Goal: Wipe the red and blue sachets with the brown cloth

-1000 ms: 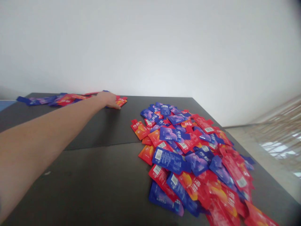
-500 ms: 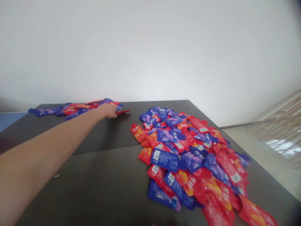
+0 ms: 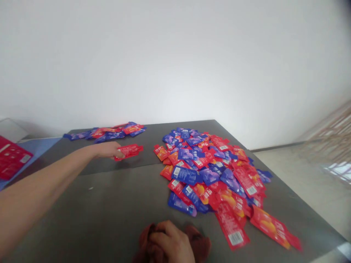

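My left hand (image 3: 110,150) is closed on one end of a red pouch (image 3: 128,151), held over the dark table with its narrow spout end pointing right. Behind that hand, near the wall, lies a low heap of purple and red pouches (image 3: 109,134). At the bottom of the view my right hand (image 3: 171,241) is closed on a bunched brown cloth (image 3: 201,245), its fingers curled into the folds. Just beyond it to the right spreads a large pile of red and blue-purple pouches (image 3: 203,168), several with barcodes showing.
The dark table (image 3: 115,204) has a seam across it and a small white scrap (image 3: 90,188). A red printed box (image 3: 13,157) stands at the left by a blue surface (image 3: 45,148). A white wall (image 3: 175,62) rises behind; pale floor (image 3: 282,157) lies right.
My left hand has drawn back from the far heap toward me, bringing the red pouch with it. My right hand and the brown cloth have come into view, as has the red box.
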The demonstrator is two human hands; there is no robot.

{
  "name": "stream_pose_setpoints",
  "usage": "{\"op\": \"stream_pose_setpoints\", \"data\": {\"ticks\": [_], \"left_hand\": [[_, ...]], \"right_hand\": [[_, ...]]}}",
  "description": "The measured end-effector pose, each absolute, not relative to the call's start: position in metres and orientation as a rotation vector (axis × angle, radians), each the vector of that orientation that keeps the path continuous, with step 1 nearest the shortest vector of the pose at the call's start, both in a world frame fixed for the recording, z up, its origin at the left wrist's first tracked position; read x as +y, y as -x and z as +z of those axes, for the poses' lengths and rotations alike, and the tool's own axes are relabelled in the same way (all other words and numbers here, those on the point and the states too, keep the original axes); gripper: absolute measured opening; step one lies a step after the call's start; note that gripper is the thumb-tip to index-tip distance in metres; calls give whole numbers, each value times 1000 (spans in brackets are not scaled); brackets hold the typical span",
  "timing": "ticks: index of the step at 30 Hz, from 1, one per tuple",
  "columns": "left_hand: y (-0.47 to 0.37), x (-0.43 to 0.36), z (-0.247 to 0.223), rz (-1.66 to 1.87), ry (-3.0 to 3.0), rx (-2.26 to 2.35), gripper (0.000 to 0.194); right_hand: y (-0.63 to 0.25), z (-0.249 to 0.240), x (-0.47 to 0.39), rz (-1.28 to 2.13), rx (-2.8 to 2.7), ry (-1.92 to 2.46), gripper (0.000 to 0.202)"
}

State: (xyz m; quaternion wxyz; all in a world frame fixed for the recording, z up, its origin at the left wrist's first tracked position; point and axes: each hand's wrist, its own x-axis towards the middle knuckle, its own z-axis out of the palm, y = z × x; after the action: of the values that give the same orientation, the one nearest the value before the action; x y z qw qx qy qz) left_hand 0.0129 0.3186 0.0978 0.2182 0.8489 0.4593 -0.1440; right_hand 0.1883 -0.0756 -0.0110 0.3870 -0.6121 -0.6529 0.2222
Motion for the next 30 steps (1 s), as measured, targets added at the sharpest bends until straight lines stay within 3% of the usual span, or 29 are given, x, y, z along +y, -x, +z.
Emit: {"op": "stream_pose_setpoints", "data": {"ticks": [6, 13, 24, 30], "left_hand": [[-8, 201, 110, -362, -2232, 1033, 30], [-24, 74, 69, -349, -2050, 808, 19], [11, 29, 26, 169, -1719, 959, 31], [7, 23, 19, 263, -1647, 1002, 35]], "right_hand": [[-194, 9, -84, 550, -1586, 1529, 25], [-172, 23, -83, 267, -1607, 1499, 28], [-201, 30, -64, 229, -1799, 2162, 18], [-181, 60, -69, 156, -1864, 1802, 17]]}}
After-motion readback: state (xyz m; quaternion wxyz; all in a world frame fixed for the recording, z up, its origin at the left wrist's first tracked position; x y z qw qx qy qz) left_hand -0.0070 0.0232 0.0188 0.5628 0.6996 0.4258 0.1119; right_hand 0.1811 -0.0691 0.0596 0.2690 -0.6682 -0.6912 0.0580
